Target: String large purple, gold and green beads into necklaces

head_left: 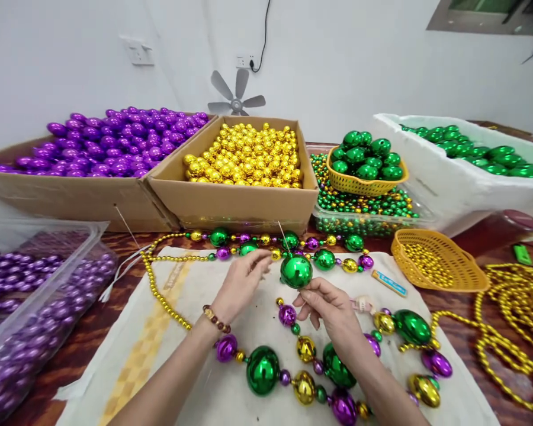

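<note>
A large shiny green bead (296, 271) is pinched at its lower edge by the fingertips of my right hand (326, 305). A thin needle (284, 238) sticks up from its top, leaning left. Just left of the bead is my left hand (243, 281), fingers loosely bent and apart from it, with nothing visible in them; a brown bead bracelet (216, 319) circles that wrist. Below both hands, a strand of purple, gold and green beads (263, 370) curves over the white cloth (195, 378). My right forearm hides part of it.
Behind stand cardboard boxes of purple eggs (128, 139) and gold balls (249, 151), a yellow basket of green beads (366, 186), and a white foam box (462, 177). Purple beads fill a plastic bag (71, 296). Gold bead chains (510, 331) lie right, near a shallow basket (471, 275).
</note>
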